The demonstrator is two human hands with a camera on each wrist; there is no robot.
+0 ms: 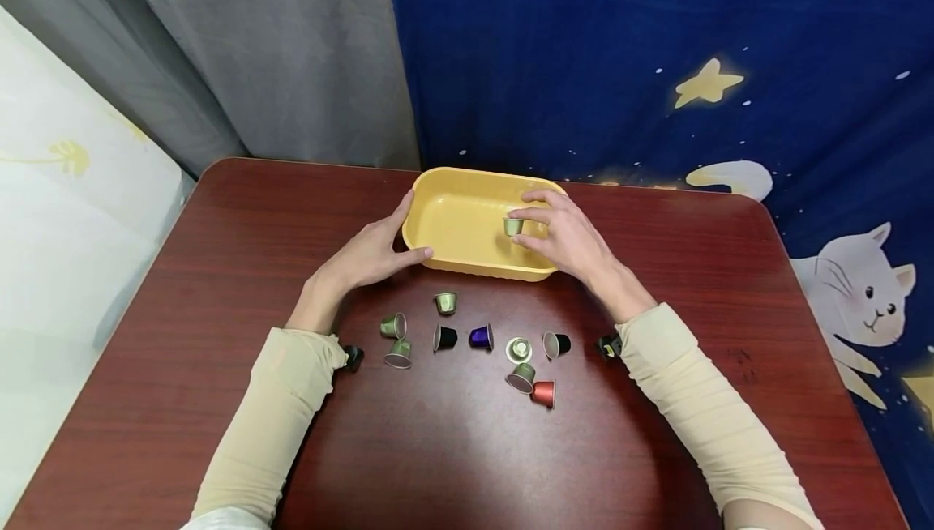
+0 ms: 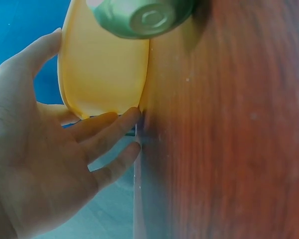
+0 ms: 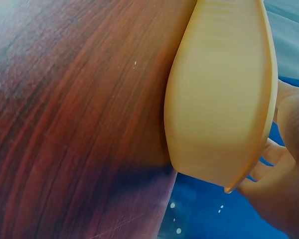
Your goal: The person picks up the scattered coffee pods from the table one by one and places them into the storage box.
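Note:
A yellow tub (image 1: 467,264) stands near the table's far edge. My left hand (image 1: 374,250) rests on its left end, thumb on the front rim; in the left wrist view its fingers (image 2: 109,139) lie nearly straight against the tub's end. Over the tub's right part, my right hand (image 1: 572,234) pinches a green coffee capsule (image 1: 513,227) between thumb and fingers. The right wrist view shows the tub's outer wall (image 3: 219,99) hiding that capsule and the fingertips. Closest to my left hand on the table are green capsules (image 1: 447,303), one of them (image 2: 152,17) looming near the left wrist camera.
In front of the tub lie several more capsules: a black one (image 1: 445,338), a purple one (image 1: 481,337), a red one (image 1: 543,394), another black one (image 1: 558,344) and more green ones (image 1: 521,378). Curtains (image 1: 569,44) hang behind the brown table (image 1: 452,465).

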